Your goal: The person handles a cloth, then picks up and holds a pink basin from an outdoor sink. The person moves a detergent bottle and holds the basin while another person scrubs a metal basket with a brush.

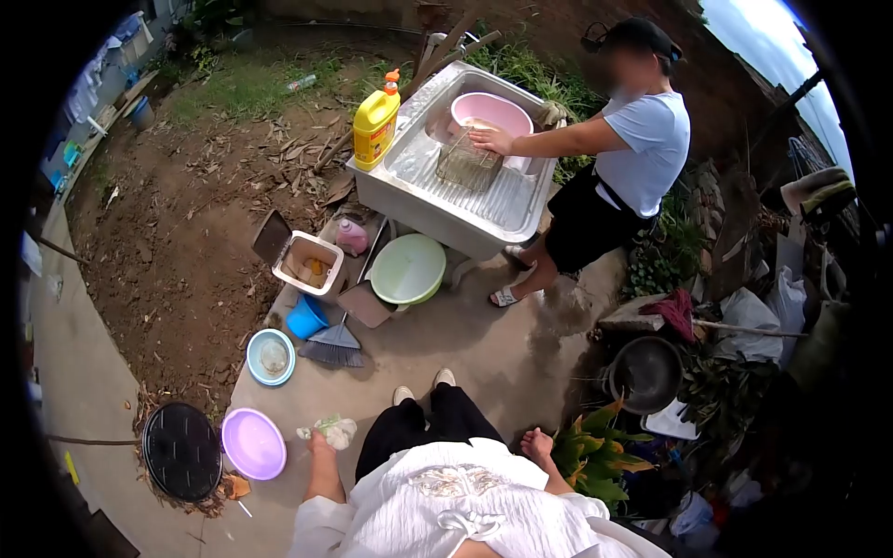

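Note:
In my left hand, held low beside my left leg, is a crumpled white-and-green bundle; whether it is cloth or a plastic bag I cannot make out. A purple basin lies on the ground to the left of that hand. My right hand hangs at my right side with its fingers curled, and nothing shows in it. Close by it grows a leafy plant.
Ahead, another person has a hand on a wire rack in a stone sink holding a pink basin. A yellow bottle stands on its edge. A green basin, broom, blue bucket and open bin sit below.

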Action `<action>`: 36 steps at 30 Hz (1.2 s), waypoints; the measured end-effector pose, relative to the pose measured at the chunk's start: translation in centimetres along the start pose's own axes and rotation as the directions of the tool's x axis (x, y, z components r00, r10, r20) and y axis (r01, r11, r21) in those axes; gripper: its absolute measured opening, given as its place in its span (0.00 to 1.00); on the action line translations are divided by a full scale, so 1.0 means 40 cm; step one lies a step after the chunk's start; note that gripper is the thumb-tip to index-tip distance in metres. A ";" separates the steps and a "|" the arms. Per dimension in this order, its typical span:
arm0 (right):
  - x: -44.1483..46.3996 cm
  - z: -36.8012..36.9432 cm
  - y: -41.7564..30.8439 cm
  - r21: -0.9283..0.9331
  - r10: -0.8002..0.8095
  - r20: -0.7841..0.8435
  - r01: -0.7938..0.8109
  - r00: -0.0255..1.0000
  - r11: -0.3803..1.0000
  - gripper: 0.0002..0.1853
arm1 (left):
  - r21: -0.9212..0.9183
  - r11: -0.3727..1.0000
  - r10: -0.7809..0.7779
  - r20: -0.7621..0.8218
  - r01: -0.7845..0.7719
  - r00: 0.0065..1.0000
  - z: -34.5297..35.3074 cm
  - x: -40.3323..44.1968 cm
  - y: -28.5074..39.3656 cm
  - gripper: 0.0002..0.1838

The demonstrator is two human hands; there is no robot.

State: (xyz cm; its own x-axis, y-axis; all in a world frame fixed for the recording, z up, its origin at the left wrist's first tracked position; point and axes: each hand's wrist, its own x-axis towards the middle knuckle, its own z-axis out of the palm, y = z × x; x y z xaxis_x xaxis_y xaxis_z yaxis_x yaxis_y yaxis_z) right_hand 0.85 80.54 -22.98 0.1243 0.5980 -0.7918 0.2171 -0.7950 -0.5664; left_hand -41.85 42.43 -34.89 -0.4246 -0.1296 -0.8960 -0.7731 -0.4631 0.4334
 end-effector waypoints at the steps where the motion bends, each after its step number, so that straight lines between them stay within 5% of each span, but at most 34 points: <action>1: 0.061 -0.024 0.025 -0.003 -0.006 0.005 0.006 1.000 1.000 0.18 | 0.018 1.000 0.002 -0.031 -0.002 1.000 0.017 -0.033 0.008 0.24; 2: 0.158 -0.052 0.067 -0.583 -0.309 0.168 0.347 0.936 0.735 0.18 | 0.008 1.000 0.002 -0.030 -0.002 1.000 0.023 -0.033 0.009 0.24; 3: 0.229 -0.062 0.089 -0.836 -0.419 0.463 0.542 0.781 0.085 0.18 | 0.003 1.000 0.004 -0.031 -0.004 1.000 0.024 -0.026 0.011 0.24; 6: 0.294 -0.030 0.083 -0.827 -0.628 0.489 0.550 0.605 -0.115 0.19 | 0.077 0.990 0.122 -0.052 -0.117 0.991 0.018 -0.023 0.013 0.25; 7: 0.227 0.011 0.032 -0.745 -0.532 0.372 0.587 0.760 0.316 0.19 | 0.174 0.961 0.230 -0.065 -0.216 0.971 0.008 -0.026 0.013 0.26; 8: 0.160 0.052 -0.020 -0.417 -0.405 0.231 0.466 0.885 0.780 0.19 | 0.169 0.961 0.234 -0.075 -0.219 0.969 -0.002 -0.025 0.015 0.26; 9: 0.100 0.090 -0.067 -0.067 -0.265 0.085 0.271 0.961 0.960 0.19 | 0.434 0.873 0.336 -0.204 -0.222 0.920 -0.017 -0.020 0.032 0.27; 10: 0.081 0.114 -0.086 -0.079 -0.260 0.091 0.267 0.961 0.960 0.19 | 0.669 0.726 0.449 -0.285 -0.160 0.847 -0.013 -0.015 0.040 0.28; 14: 0.060 0.156 -0.106 -0.176 -0.255 0.065 0.262 0.965 0.949 0.20 | 0.743 0.658 0.487 -0.292 -0.125 0.823 -0.003 -0.083 0.092 0.31; 17: 0.080 0.167 -0.107 -0.184 -0.227 0.079 0.238 0.971 0.954 0.20 | 0.733 0.680 0.347 -0.324 0.002 0.880 0.055 -0.180 0.137 0.29; 19: 0.098 0.171 -0.112 -0.098 -0.199 0.112 0.210 0.974 0.973 0.18 | 0.245 0.966 0.101 -0.072 -0.081 0.992 0.110 -0.259 0.157 0.25; 20: 0.104 0.179 -0.124 -0.100 -0.198 0.113 0.209 0.974 0.973 0.18 | 0.244 0.966 0.101 -0.075 -0.080 0.992 0.128 -0.264 0.174 0.25; 22: 0.122 0.216 -0.178 0.035 -0.201 0.186 0.198 0.962 0.980 0.17 | 0.066 0.992 -0.117 0.184 0.106 0.976 0.169 -0.266 0.209 0.20; 27: -0.132 0.455 -0.445 -0.012 -0.281 0.424 0.316 0.861 0.949 0.16 | 0.082 0.989 0.076 0.436 -0.124 0.897 0.405 -0.423 0.287 0.20; 30: -0.336 0.609 -0.564 -0.044 -0.196 0.676 0.304 0.711 0.952 0.21 | 0.106 0.936 0.185 0.662 -0.335 0.727 0.575 -0.631 0.315 0.23; 33: -0.474 0.728 -0.589 -0.011 -0.108 0.890 0.258 0.443 0.966 0.28 | 0.102 0.845 0.207 0.842 -0.525 0.498 0.699 -0.833 0.305 0.22; 34: -0.511 0.762 -0.590 0.002 -0.082 0.923 0.209 0.376 0.978 0.29 | 0.129 0.764 0.212 0.875 -0.632 0.435 0.724 -0.871 0.284 0.23; 36: -0.588 0.806 -0.605 0.104 -0.109 0.973 0.039 0.205 0.994 0.30 | 0.087 0.386 0.115 0.983 -0.918 0.142 0.756 -0.926 0.261 0.29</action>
State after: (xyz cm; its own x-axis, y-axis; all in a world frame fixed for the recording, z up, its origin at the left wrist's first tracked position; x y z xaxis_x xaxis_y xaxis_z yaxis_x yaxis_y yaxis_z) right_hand -38.53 82.43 1.97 -0.9400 0.1107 -0.3228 0.1203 -0.7776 -0.6171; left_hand -48.44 68.92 5.73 -0.6123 0.7904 0.0177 0.0503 0.0165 0.9986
